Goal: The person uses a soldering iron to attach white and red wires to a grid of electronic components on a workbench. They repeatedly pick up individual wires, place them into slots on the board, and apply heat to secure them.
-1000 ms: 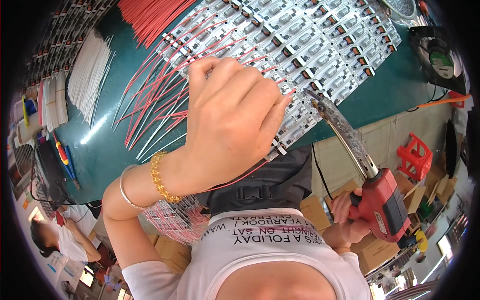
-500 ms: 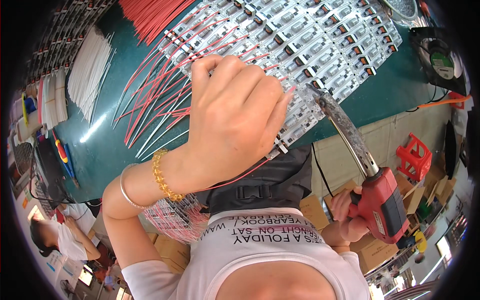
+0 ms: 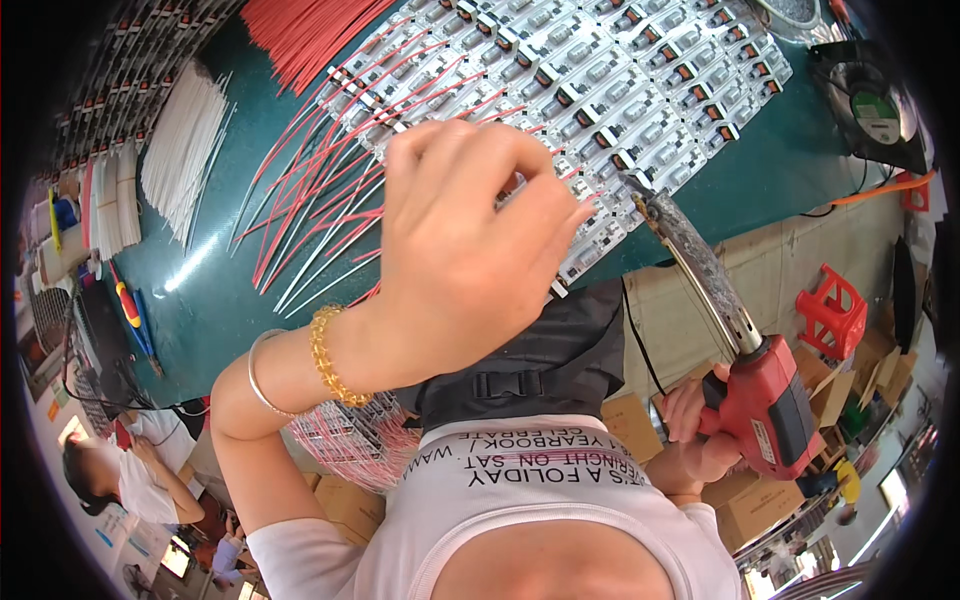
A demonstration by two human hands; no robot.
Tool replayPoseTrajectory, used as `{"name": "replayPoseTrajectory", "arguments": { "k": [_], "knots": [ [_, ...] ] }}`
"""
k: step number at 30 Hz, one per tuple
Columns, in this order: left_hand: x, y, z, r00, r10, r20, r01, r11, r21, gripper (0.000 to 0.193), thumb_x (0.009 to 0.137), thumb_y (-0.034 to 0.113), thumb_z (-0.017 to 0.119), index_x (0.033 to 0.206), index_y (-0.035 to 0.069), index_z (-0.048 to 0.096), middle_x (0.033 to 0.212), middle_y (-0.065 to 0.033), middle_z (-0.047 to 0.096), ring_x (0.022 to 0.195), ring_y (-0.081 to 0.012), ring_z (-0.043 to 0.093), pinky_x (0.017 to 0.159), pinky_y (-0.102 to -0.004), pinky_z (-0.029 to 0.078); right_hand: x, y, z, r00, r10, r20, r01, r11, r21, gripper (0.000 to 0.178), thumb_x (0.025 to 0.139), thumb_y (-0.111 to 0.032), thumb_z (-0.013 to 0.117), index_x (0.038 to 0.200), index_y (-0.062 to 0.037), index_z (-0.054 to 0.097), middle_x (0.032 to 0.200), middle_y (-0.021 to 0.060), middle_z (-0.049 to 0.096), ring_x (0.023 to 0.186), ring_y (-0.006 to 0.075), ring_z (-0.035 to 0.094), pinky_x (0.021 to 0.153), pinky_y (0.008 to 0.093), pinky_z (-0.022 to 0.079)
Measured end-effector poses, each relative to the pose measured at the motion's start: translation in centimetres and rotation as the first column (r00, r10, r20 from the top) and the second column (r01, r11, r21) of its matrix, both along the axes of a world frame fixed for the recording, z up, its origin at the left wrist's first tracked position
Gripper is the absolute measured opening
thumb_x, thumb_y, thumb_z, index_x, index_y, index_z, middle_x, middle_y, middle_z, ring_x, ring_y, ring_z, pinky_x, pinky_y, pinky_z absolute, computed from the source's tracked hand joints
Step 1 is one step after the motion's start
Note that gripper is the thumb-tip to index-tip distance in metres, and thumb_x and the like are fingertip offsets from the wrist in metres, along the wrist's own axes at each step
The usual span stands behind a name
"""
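Note:
My left hand [image 3: 475, 225] is over the near edge of a panel of small white circuit boards [image 3: 640, 110]. Its fingers are bent together; whatever is between them is hidden. Red and white wires [image 3: 300, 205] fan out left from the panel, several seeming attached along its rows. My right hand [image 3: 695, 425] grips a red and black soldering gun [image 3: 765, 410] low on the right. The gun's long metal barrel slants up and left, its dark tip close to the panel's right edge, just right of my left fingertips.
Bundles of red wires [image 3: 300, 35] and white wires [image 3: 180, 150] lie on the green table [image 3: 220, 290]. Pliers with red-yellow handles [image 3: 128, 305] are at the left. A black fan [image 3: 870, 110] stands far right; a red stool [image 3: 832, 310] is on the floor. Another person [image 3: 140, 465] sits at lower left.
My left hand has shifted slightly and turned, with a gap now between its bent fingers. The red wire seen beneath it earlier is out of sight. The soldering gun has barely moved.

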State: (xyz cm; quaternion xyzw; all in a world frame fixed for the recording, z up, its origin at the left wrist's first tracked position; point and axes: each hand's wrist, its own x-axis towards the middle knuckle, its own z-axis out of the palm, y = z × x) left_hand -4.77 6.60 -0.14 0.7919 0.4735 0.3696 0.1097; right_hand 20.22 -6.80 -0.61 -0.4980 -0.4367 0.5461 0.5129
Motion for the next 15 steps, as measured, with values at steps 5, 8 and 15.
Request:
{"name": "replayPoseTrajectory", "arguments": {
  "k": [5, 8, 15],
  "knots": [
    [0.2, -0.1, -0.5, 0.999, -0.006, -0.046, 0.006, 1.000, 0.006, 0.018, 0.066, 0.001, 0.076, 0.072, 0.007, 0.061, 0.079, -0.0034, 0.058, 0.070, -0.0216, 0.051, 0.069, -0.0344, 0.035, 0.2, -0.2, 0.0, 0.999, 0.014, 0.035, -0.013, 1.000, -0.022, 0.077, 0.079, -0.066, 0.061, 0.114, 0.0016, 0.047, 0.051, -0.0023, 0.046, 0.042, 0.0106, 0.042, 0.043, 0.0261, 0.035],
    [0.1, -0.3, -0.7, 0.999, 0.003, -0.054, -0.002, 1.000, 0.011, 0.018, 0.066, 0.001, 0.077, 0.072, 0.007, 0.060, 0.078, -0.0033, 0.057, 0.070, -0.0216, 0.051, 0.069, -0.0343, 0.035, 0.3, 0.0, -0.1, 0.997, 0.037, 0.072, -0.034, 0.999, -0.040, 0.077, 0.079, -0.066, 0.061, 0.113, 0.0018, 0.047, 0.051, -0.0023, 0.046, 0.041, 0.0107, 0.042, 0.043, 0.0262, 0.035],
    [0.2, -0.1, -0.9, 0.998, -0.003, -0.055, 0.005, 0.999, 0.041, 0.019, 0.066, 0.002, 0.077, 0.072, 0.006, 0.060, 0.078, -0.0036, 0.057, 0.070, -0.0216, 0.051, 0.069, -0.0343, 0.035, 1.3, -2.2, -1.9, 0.988, -0.101, 0.118, 0.105, 0.994, -0.028, 0.079, 0.078, -0.066, 0.061, 0.114, 0.0022, 0.046, 0.050, -0.0017, 0.046, 0.041, 0.0115, 0.042, 0.043, 0.0269, 0.034]
  ]
}}
